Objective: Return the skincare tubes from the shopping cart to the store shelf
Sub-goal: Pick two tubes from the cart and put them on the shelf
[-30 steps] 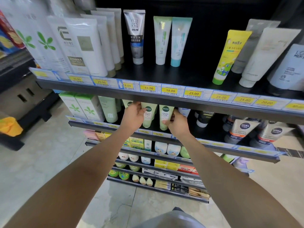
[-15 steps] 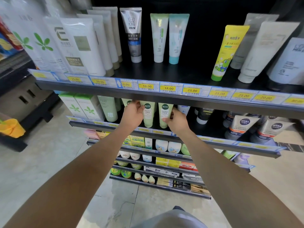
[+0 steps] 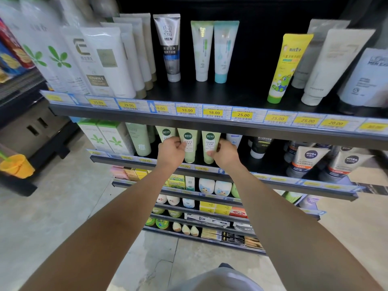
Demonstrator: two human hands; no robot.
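here | left hand [image 3: 171, 153] pinches green tube [image 3: 190, 147] | right hand [image 3: 224, 154] fingers seemingly pinch neighbouring tube [image 3: 210, 145] | shelf [image 3: 273, 171]

Pale marbled floor tiles [image 3: 52, 217] spread below; black shelving [image 3: 210, 122] rises in tiers with yellow price tags [image 3: 213, 112]; a yellow bucket [image 3: 17, 165] sits left.

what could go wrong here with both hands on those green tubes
The two pale green tubes, one in the left hand and one in the right hand, stand cap-down and close together on the second shelf; letting go unevenly might tip one into its neighbour or off the front edge.
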